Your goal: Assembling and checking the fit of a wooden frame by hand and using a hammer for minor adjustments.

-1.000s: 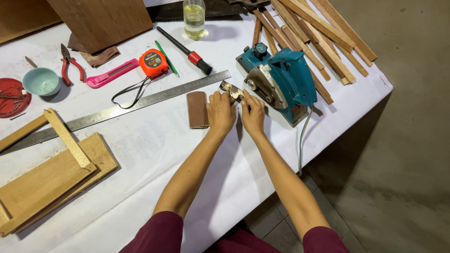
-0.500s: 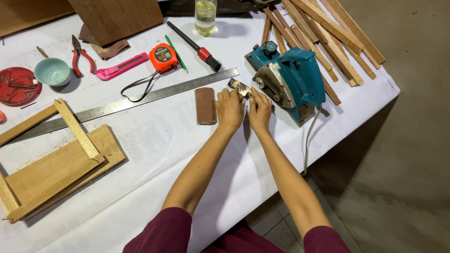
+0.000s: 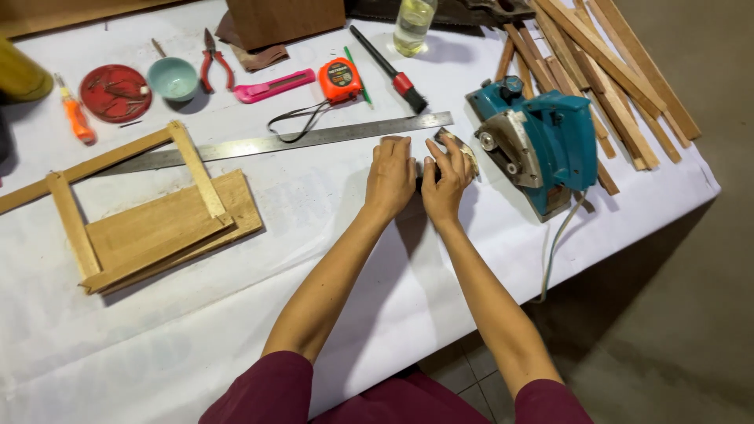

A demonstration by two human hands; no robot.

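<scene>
My left hand (image 3: 390, 177) lies palm down on the white table cover (image 3: 236, 314), just below the long steel ruler (image 3: 275, 144). It covers a small brown block; only a dark sliver (image 3: 419, 179) shows between my hands. My right hand (image 3: 446, 184) is beside it, thumbs almost touching, with its fingers closed on a small shiny metal piece (image 3: 458, 146). That piece sits right next to the teal power saw (image 3: 550, 145).
The wooden frame on a board (image 3: 149, 216) lies at left. Behind the ruler are an orange tape measure (image 3: 339, 78), a pink knife (image 3: 275, 85), a brush (image 3: 393, 67), pliers (image 3: 214, 67) and a teal bowl (image 3: 173, 78). Wood strips (image 3: 609, 74) pile at the back right. The saw's cable (image 3: 554, 243) hangs over the table edge.
My left hand has slid left onto the brown block, which lay uncovered beside it before. My right hand stays on the metal piece. The camera has moved closer and shifted.
</scene>
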